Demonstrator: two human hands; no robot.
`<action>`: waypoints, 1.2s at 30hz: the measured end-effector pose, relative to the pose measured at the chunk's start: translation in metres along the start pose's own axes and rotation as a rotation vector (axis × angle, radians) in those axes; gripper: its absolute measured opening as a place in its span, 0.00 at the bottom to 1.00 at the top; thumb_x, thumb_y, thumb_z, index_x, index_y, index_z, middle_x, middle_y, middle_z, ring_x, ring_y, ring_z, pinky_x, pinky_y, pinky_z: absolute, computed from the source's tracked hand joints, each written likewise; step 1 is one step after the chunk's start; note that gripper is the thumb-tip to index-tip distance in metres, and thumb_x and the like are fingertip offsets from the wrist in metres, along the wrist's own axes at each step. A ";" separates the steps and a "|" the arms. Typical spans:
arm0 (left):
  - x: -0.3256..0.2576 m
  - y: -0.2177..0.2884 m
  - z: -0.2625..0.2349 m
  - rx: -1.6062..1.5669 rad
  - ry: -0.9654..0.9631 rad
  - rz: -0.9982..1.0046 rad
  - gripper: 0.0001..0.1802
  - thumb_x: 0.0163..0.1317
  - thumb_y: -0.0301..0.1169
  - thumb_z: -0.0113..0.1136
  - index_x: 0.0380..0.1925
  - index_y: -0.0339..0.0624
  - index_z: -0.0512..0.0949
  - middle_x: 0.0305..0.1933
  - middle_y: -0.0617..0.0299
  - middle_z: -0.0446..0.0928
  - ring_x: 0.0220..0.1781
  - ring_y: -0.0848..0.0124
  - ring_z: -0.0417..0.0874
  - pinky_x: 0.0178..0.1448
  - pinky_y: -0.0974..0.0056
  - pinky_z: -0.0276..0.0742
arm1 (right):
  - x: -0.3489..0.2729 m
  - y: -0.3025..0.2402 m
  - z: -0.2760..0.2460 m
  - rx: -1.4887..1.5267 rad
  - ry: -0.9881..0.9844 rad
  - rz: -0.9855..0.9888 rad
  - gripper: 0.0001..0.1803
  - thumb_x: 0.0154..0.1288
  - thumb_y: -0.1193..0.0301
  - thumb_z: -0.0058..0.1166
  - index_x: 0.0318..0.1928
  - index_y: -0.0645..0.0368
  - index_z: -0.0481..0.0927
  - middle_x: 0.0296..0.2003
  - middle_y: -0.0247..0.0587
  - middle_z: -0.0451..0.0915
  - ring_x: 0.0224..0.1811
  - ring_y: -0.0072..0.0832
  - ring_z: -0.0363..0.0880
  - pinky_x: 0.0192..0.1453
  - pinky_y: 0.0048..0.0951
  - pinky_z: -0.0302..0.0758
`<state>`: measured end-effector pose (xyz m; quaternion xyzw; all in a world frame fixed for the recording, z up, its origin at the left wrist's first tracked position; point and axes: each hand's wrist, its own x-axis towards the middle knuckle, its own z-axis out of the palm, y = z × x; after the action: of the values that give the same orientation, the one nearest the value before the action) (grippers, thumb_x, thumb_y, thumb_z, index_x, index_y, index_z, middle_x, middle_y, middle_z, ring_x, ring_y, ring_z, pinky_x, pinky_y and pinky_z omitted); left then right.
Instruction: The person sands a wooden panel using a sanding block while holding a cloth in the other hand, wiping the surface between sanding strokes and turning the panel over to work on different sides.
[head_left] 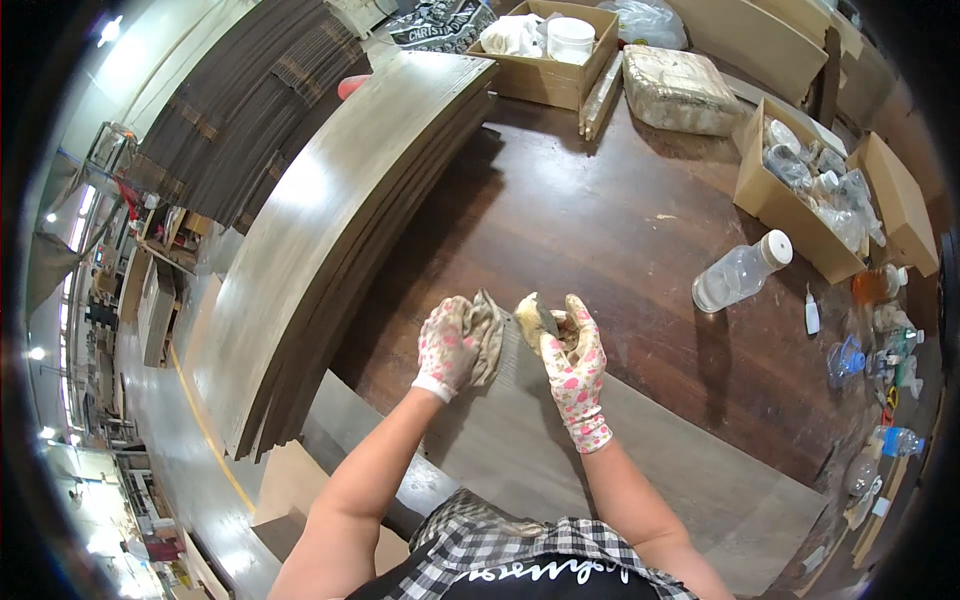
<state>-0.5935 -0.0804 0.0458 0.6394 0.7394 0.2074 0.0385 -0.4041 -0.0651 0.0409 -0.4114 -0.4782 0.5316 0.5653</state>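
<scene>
Both hands wear white work gloves with pink spots. My left hand [446, 348] is closed round a crumpled grey rag [487, 345], held above the near edge area of a grey wood-grain panel [660, 440]. A short gap to the right, my right hand [578, 365] curls its fingers round a soiled cream-and-dark wad [536, 316] that looks like a folded cloth or pad. Its exact kind is unclear. The panel lies flat across the dark brown tabletop [600, 220], close to my body.
To the left stands a tall stack of grey panels [330, 190]. A capped clear bottle [742, 270] and a small white squeeze bottle [811, 312] are on the right. Cardboard boxes [800, 215] with bottles and a white tub [570, 40] line the far side, near a wrapped block [680, 90].
</scene>
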 end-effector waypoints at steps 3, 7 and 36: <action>-0.006 0.003 0.009 -0.064 0.001 -0.020 0.14 0.52 0.34 0.62 0.34 0.39 0.72 0.34 0.47 0.74 0.40 0.48 0.75 0.45 0.51 0.71 | 0.004 0.005 -0.012 0.022 0.024 0.014 0.31 0.59 0.79 0.55 0.63 0.64 0.63 0.47 0.43 0.76 0.46 0.27 0.76 0.52 0.27 0.74; -0.017 0.010 -0.017 -0.131 -0.163 -0.171 0.12 0.53 0.35 0.62 0.32 0.40 0.72 0.34 0.49 0.75 0.40 0.50 0.76 0.44 0.52 0.71 | 0.000 0.006 -0.008 0.039 0.034 0.011 0.31 0.59 0.78 0.55 0.63 0.64 0.63 0.47 0.43 0.76 0.46 0.27 0.77 0.51 0.27 0.75; -0.133 -0.043 -0.060 0.007 -0.105 -0.088 0.08 0.49 0.38 0.65 0.29 0.50 0.81 0.33 0.57 0.76 0.34 0.58 0.79 0.39 0.60 0.76 | 0.006 0.002 -0.015 -0.023 0.070 0.037 0.24 0.65 0.76 0.50 0.62 0.64 0.66 0.48 0.39 0.74 0.49 0.23 0.72 0.56 0.26 0.70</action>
<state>-0.6288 -0.2276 0.0578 0.6166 0.7643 0.1693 0.0842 -0.3901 -0.0579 0.0362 -0.4449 -0.4566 0.5215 0.5671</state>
